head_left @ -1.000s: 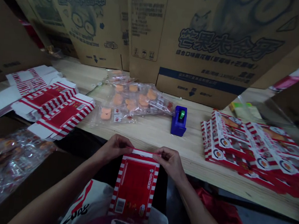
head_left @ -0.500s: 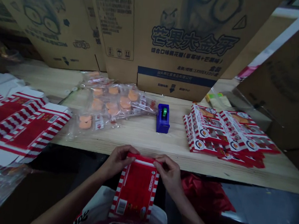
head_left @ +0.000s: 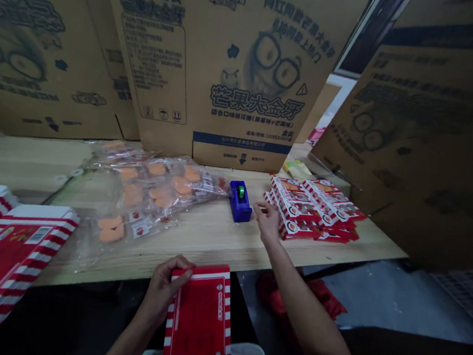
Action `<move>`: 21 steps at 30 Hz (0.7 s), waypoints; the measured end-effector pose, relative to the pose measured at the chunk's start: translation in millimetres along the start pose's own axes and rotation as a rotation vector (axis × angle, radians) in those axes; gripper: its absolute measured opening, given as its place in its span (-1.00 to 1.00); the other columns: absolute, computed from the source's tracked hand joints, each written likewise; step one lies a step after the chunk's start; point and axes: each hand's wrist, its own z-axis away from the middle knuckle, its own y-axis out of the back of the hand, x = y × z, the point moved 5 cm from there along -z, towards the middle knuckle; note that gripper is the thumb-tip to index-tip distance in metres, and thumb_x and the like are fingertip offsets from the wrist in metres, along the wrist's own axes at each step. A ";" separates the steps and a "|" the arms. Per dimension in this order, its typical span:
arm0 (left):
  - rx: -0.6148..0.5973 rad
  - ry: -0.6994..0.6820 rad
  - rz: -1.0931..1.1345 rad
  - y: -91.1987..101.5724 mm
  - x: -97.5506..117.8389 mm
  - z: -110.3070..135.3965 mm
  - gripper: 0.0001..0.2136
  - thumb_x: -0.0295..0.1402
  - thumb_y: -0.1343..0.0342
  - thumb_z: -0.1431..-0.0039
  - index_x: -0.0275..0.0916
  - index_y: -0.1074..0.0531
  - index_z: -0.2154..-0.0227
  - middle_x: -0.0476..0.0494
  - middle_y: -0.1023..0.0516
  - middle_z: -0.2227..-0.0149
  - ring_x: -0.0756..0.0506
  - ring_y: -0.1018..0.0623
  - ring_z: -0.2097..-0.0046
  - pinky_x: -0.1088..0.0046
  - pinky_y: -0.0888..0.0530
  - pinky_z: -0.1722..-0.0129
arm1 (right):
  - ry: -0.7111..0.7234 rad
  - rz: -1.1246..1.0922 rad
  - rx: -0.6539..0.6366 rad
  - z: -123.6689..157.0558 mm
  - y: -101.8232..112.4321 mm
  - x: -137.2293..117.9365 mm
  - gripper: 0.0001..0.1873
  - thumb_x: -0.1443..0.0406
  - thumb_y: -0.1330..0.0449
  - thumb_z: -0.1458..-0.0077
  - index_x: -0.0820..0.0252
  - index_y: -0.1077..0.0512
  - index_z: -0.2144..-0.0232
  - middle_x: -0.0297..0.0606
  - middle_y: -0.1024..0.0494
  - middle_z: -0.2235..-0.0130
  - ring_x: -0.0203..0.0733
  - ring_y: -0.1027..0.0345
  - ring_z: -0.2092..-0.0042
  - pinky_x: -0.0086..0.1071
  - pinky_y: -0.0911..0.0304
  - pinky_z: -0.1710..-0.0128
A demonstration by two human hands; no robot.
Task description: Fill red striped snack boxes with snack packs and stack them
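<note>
My left hand [head_left: 166, 289] is closed on the upper left corner of a red box [head_left: 199, 322] with red-and-white striped edges. The box lies back side up over my lap, its barcode at the bottom. My right hand [head_left: 268, 221] is stretched over the table, its fingertips just right of a blue tape dispenser [head_left: 240, 204] with a green roll. The fingers look loosely bent and apart, and no object shows in them. Close beyond that hand lies a stack of filled red-and-white boxes [head_left: 307, 206] with clear windows.
Clear bags of orange pieces [head_left: 162, 192] lie left of centre on the wooden table [head_left: 201, 241]. Flat striped cartons [head_left: 6, 267] fill the left side. Large cardboard boxes [head_left: 160, 137] stand along the back, another [head_left: 361, 134] at the right. Red plastic [head_left: 320, 300] lies below.
My right hand has let go of the red box and moved up and forward to the tape dispenser. My left hand still holds the box. The view has shifted to the right.
</note>
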 end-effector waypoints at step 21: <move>-0.069 0.040 0.040 -4.1 0.1 -6.1 -0.80 -0.20 -0.27 0.01 -0.26 -0.54 0.46 -0.07 -0.41 0.39 -0.07 -0.42 0.31 0.48 -0.34 0.28 | -0.287 -0.225 0.051 -18.2 -35.6 21.2 -0.74 0.13 -0.24 0.32 0.16 -0.36 0.56 -0.36 -0.41 0.52 -0.24 -0.26 0.44 -0.40 -0.23 0.51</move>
